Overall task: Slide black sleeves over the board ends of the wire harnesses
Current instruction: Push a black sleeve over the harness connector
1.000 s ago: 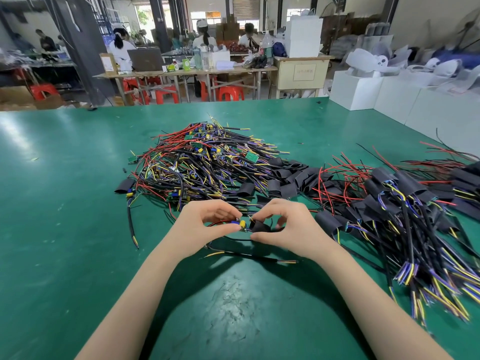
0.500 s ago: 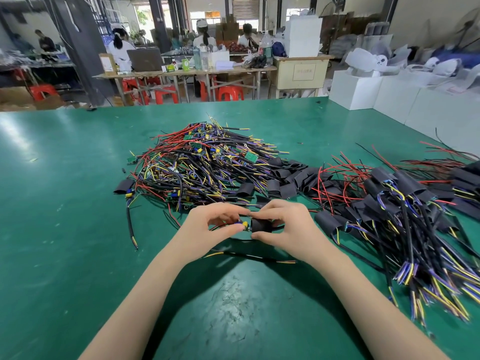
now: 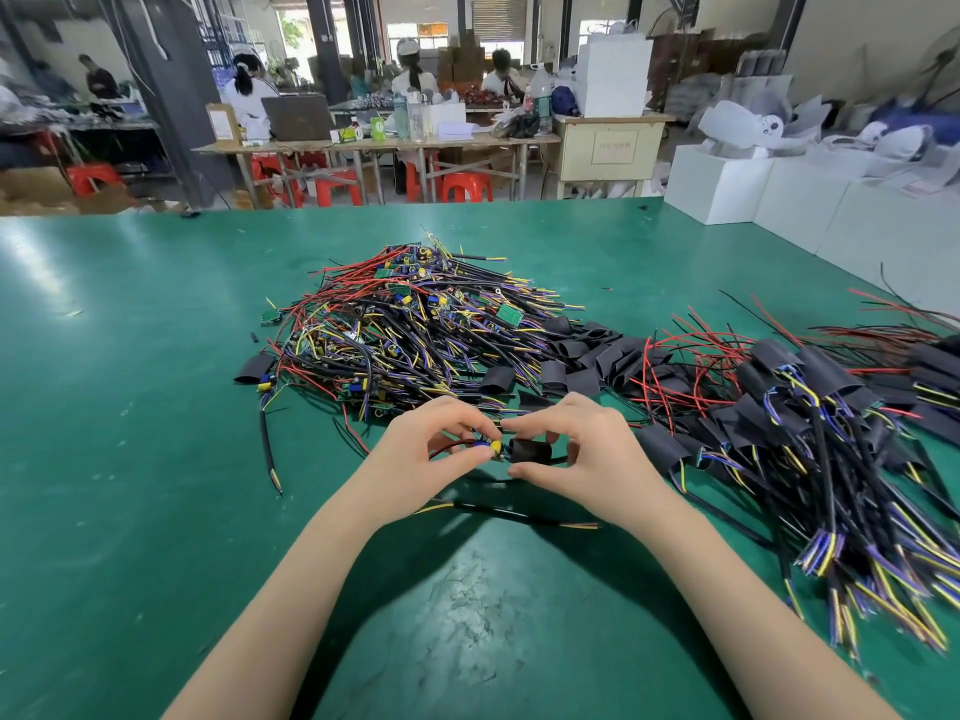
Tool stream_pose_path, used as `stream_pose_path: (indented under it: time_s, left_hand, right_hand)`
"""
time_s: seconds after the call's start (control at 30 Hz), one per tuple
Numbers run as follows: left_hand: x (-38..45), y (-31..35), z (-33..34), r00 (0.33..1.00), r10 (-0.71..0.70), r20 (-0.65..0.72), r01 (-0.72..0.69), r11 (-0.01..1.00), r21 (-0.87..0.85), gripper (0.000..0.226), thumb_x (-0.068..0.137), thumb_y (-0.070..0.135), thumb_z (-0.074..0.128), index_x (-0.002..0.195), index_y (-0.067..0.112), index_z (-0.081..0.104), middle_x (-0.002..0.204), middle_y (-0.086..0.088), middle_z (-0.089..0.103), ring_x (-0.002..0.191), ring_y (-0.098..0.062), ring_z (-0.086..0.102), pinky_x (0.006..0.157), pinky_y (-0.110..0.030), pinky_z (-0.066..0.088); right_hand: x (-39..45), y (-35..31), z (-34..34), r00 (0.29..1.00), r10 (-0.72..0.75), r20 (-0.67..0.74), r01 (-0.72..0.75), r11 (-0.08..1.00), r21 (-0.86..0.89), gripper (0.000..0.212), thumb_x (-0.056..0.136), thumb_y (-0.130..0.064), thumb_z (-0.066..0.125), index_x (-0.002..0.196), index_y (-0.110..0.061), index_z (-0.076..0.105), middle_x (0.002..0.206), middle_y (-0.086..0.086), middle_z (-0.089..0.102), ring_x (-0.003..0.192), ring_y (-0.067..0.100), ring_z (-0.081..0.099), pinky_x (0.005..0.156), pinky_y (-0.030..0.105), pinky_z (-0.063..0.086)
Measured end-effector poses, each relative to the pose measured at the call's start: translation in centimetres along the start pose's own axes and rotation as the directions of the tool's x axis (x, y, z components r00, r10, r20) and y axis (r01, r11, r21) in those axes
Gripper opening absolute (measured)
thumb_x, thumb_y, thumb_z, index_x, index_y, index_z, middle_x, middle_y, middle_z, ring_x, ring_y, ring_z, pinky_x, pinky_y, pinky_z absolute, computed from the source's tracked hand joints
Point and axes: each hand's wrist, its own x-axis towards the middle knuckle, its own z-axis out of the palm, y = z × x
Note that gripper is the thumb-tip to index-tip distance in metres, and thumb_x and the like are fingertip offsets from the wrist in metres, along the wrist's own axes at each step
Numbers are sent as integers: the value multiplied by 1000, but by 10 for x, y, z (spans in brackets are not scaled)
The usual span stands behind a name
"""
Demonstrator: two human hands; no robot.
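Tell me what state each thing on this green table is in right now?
Left hand: pinching the board end of a harness.
Right hand: holding a black sleeve, not yet over the board.
Middle pile: harnesses with bare boards.
Right pile: harnesses already sleeved.
Loose sleeves: empty, flattened.

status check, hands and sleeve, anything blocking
Left hand pinches the board end. Right hand grips the black sleeve, its mouth at the board, not yet over. Nothing in the way; unsleeved pile lies beyond.

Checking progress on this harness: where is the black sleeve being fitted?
In the head view, near centre, the black sleeve is pinched in the right hand, beside the board end gripped by the left hand.
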Motion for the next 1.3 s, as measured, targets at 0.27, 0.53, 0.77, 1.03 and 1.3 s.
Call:
stream_pose_path:
  time_s: [0.27,0.53,0.77,1.03,1.3]
  left_hand:
    - [-1,0,0,1000,-2,21,2,1000,11,19,89,11,69,103,23,65,100,12,69,101,-15,64,94,-39,49]
    - [-1,0,-3,1000,2,17,-2,1000,20,24,88,13,70,106,27,63,102,12,69,105,-16,63,96,-42,48]
    - [0,-1,-3,999,-27,-18,26,999,-47,21,84,23,74,101,30,65,99,5,72,99,-17,67,94,-43,51]
    - [1,-3,-1,996,-34,-79,27,996,-86,17,84,16,75,97,23,67,90,5,74,88,-11,70,84,-25,53]
    - [1,0,0,998,7,-61,-10,999,-44,19,84,12,75,98,22,68,95,9,73,94,-11,68,87,-23,50]
  right_hand:
    - [0,-2,3,999,-12,38,11,1000,17,45,70,-27,84,112,-31,70,81,-33,55,81,-1,52,71,13,40]
    - [-3,2,4,992,77,105,-84,995,63,41,68,-20,85,107,-25,73,92,-12,67,89,4,61,74,18,54]
    - [-3,-3,2,996,69,62,-71,997,30,41,69,-17,84,109,-20,73,93,-6,66,91,10,59,79,32,53]
    - [-2,-9,4,996,-65,63,69,996,-64,41,68,-13,83,108,-15,73,91,4,68,91,23,58,80,39,48]
    - [-3,-11,2,996,75,48,-79,993,85,47,69,-13,84,113,-21,71,94,-5,68,87,5,58,71,21,55]
